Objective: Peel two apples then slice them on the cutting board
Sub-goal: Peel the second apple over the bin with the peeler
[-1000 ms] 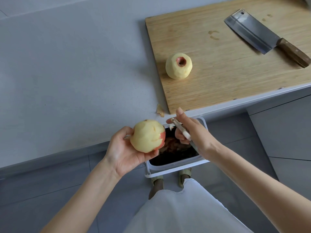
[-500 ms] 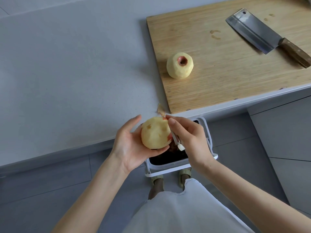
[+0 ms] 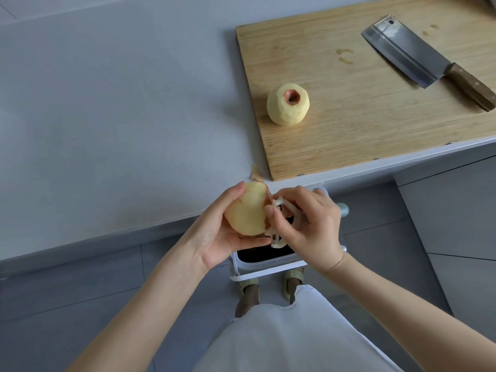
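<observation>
Left grip (image 3: 214,237) cups the apple (image 3: 248,213); right grip (image 3: 311,224) pinches the peeler (image 3: 276,238), apple touching just left of it.

A pale grey speckled stone bench (image 3: 107,116) carries a rectangular light wooden cutting board (image 3: 362,124) on its right side, reaching the front edge. A small tan scrap of apple peel (image 3: 256,171) lies just beside the board's near left corner.

Person is wearing a loose white garment (image 3: 295,336) with an uneven hem, hanging over the legs. Pale green strapped sandals are showing below it: left sandal (image 3: 248,285), right sandal (image 3: 292,285). Forearms (image 3: 150,299) are showing bare down to left hand (image 3: 214,242) and right hand (image 3: 314,229).
</observation>
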{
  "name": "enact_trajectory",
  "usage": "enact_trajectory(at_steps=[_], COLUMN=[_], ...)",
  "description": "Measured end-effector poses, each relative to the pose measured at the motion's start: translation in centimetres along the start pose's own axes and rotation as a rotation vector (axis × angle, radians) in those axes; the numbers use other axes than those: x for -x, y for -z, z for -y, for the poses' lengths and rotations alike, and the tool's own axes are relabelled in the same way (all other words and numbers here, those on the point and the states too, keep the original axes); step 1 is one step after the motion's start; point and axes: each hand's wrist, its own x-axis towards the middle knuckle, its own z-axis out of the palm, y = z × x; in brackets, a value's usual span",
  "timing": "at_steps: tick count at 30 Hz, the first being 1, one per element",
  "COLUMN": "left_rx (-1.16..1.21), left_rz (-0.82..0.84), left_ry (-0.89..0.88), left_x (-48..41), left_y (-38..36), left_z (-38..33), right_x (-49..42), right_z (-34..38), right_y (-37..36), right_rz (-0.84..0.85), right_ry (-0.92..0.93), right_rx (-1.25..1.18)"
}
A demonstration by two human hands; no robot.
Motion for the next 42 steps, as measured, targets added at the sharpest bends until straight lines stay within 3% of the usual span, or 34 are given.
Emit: enact_trajectory(at_steps=[3, 8, 11, 18, 33, 37, 42], left_rx=[0.013, 0.029, -0.009, -0.124, -0.629, -0.684, -0.787], left_rz=[-0.016, 0.043, 0.017, 0.218, 0.199, 0.292, 0.188], left_ry=[0.014, 0.060, 0.050, 0.002, -0.071, -0.091, -0.161], left_x=[-0.1, 0.3, 0.3, 0.5, 1.3, 1.6, 1.4], left_y=[0.5, 1.1, 1.2, 1.2, 0.2, -0.4, 0.0], left_z=[-0.2, -0.6, -0.8, -0.7, -0.9, -1.2, -0.9], right_x=[0.2, 0.5, -0.2, -3.4, -7.1, -7.0, -6.3], right_z=[-1.5, -2.8, -2.3, 0.0, -0.1, 0.3, 0.3], right_y=[0.3, 0.7, 1.1, 0.9, 1.3, 1.3, 1.0], right_rz=[0.017, 0.356, 0.342, 0.346, 0.413, 0.407, 0.406], right_ry=[-0.062, -0.230, -0.224, -0.104, 0.591, 0.569, 0.463], right_rx=[0.035, 0.003, -0.023, 0.063, 0.336, 0.295, 0.199])
